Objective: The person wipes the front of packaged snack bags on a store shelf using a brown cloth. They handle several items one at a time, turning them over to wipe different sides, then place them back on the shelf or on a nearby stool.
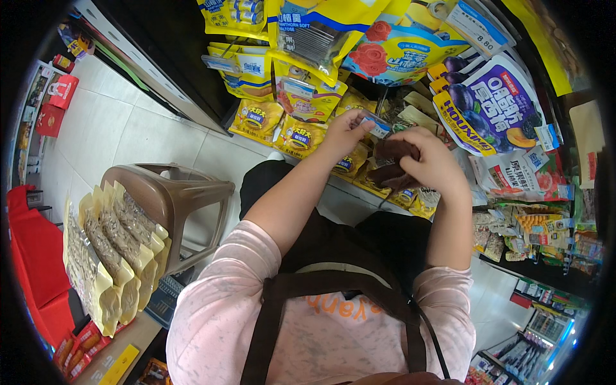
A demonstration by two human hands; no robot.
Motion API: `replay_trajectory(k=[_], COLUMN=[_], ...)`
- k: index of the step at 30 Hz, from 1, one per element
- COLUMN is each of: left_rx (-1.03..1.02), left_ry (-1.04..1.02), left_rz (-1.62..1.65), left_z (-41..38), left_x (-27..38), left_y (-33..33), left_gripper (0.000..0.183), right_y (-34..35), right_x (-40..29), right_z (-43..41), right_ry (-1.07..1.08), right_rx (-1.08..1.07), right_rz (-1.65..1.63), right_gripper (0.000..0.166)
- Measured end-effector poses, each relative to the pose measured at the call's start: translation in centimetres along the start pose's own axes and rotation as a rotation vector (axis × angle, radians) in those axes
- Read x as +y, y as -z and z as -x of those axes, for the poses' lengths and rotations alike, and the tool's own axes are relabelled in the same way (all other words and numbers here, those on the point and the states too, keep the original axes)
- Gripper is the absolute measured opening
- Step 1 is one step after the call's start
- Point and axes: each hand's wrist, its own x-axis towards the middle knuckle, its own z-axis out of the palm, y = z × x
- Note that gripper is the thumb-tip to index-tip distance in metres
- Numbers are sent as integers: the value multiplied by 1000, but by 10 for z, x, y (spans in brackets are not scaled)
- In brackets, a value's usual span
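My left hand pinches a price tag holder at the end of a display hook, low on the snack rack. Just right of it, my right hand has its fingers closed on a dark brown cloth, which hangs beneath the palm. Yellow snack bags lie in a row below and beside my hands. Above hang yellow hawthorn candy bags and a blue and yellow pouch with roses. A purple and white prune bag hangs to the right.
A brown plastic stool stands at the left, with several clear-and-cream bags of dried food upright at its near side. Farther left are red boxes and a red cloth. More hanging bags fill the rack at right.
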Motion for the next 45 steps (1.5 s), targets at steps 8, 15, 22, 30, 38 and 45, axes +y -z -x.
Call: replay_trajectory(k=[8,15,22,30,38,45], left_rx=[-51,191,-233,-223,-271,-396], left_ry=[26,122,584,866,729,627], left_rz=[-6,-221,-521,-133,-141,-756], left_z=[9,42,102,136,121,112], left_x=[-2,-11,1,-20,-46,-86], left_y=[7,17,3,-34,-51,-67], left_gripper=[31,52,64,57,33,49], right_y=[-39,-104,-154,-189,-199,-205], right_x=[-12,47,75,75,112,141], right_z=[58,87,95,108,118,137], right_ry=[106,-90,-317,-283,-220,-714], right_rx=[-83,228,434,393,379,227], right_rz=[-237,-663,-1592,-1389,-914,-1478], right_gripper=[44,43,47,55,69,66])
